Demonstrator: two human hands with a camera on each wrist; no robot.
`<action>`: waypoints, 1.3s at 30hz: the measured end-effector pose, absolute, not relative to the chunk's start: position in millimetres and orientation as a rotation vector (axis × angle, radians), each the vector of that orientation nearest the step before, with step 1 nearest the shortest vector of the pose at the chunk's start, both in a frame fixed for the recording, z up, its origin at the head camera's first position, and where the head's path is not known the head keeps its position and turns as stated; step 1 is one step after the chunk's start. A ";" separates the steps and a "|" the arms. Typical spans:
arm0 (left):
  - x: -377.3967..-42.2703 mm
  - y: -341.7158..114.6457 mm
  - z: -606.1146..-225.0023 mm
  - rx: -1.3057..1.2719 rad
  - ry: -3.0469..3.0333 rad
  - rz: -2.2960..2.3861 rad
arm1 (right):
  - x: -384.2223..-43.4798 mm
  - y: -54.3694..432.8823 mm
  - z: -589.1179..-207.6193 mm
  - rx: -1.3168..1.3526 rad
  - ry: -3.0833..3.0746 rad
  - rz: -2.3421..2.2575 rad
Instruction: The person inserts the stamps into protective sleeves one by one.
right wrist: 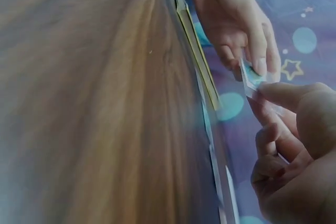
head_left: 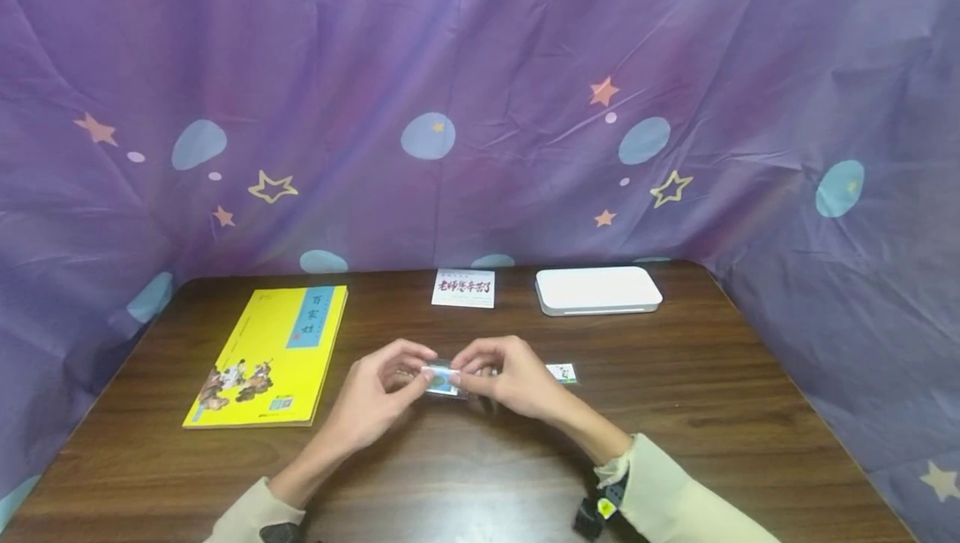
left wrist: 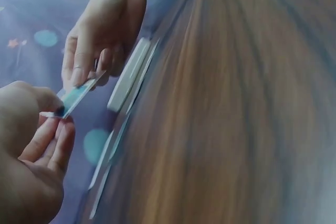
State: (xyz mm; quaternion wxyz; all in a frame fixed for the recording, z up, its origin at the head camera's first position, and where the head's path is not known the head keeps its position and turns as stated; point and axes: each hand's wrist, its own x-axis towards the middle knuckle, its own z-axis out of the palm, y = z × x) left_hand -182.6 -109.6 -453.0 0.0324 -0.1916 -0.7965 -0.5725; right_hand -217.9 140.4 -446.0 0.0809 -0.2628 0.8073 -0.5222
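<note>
A small blue-and-white card in a clear plastic sleeve (head_left: 442,383) is held up over the middle of the table, between both hands. My left hand (head_left: 375,397) pinches its left side between thumb and fingers. The right hand (head_left: 517,376) pinches the opposite side, thumb on the near face. In the left wrist view the card (left wrist: 75,97) is tilted, its thin edge showing. The right wrist view shows the clear sleeve (right wrist: 249,85) between the two thumbs. Partly hidden behind my right hand lies another small white-and-green card (head_left: 562,373) on the table.
A yellow book (head_left: 262,359) lies at the left of the wooden table (head_left: 480,468). At the back are a white card with red writing (head_left: 463,288) and a white flat rounded case (head_left: 598,289). A purple curtain (head_left: 480,42) hangs behind the table.
</note>
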 end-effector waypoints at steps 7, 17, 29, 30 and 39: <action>-189.3 -156.1 -450.6 -0.529 -2.526 -1.516 | -231.8 92.6 -445.8 -0.797 2.418 -1.534; -199.2 -204.8 -451.5 -0.417 -2.706 -1.145 | -246.6 26.3 -447.6 -0.860 2.581 -1.390; -203.6 -210.9 -452.5 -0.366 -2.768 -0.851 | -256.7 2.8 -453.2 -0.693 2.735 -1.170; -203.6 -210.9 -452.3 -0.369 -2.765 -0.845 | -257.0 2.5 -453.5 -0.692 2.748 -1.146; -205.0 -208.1 -454.8 -0.399 -2.760 -0.768 | -261.9 11.2 -449.7 -0.742 2.825 -0.939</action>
